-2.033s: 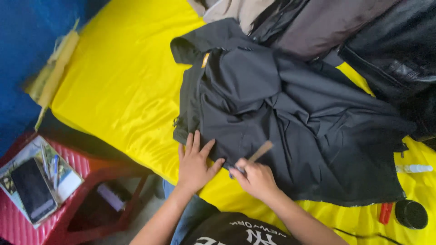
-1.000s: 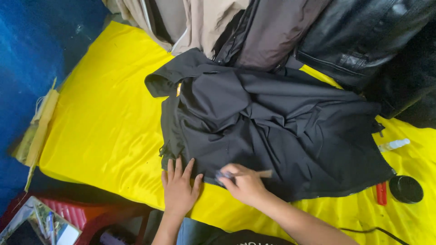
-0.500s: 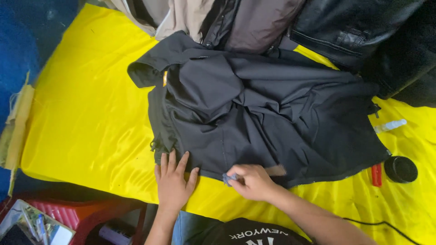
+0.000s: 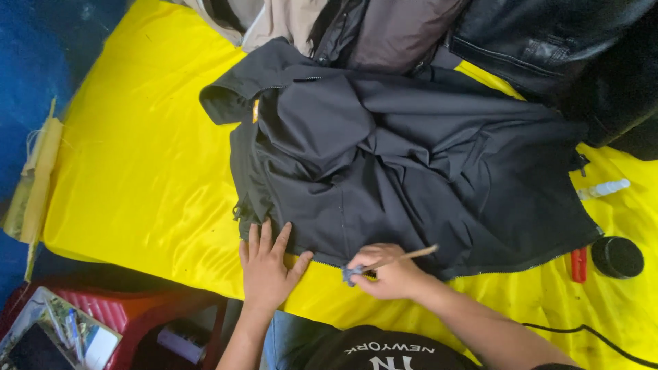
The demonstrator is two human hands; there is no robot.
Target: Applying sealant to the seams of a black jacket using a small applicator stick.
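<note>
Yellow-covered table; we press the left hand, fingers spread flat, on the near hem of the dark jacket. Right hand fingers pinch a thin brush. Red stool near left.

Your jacket is lying on the table, its hem at the near edge; both your hands are resting there, the pile of clothes behind.

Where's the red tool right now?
In the head view, the red tool lies on the yellow cloth at right, between the dark jacket's hem and the round black container.
</note>
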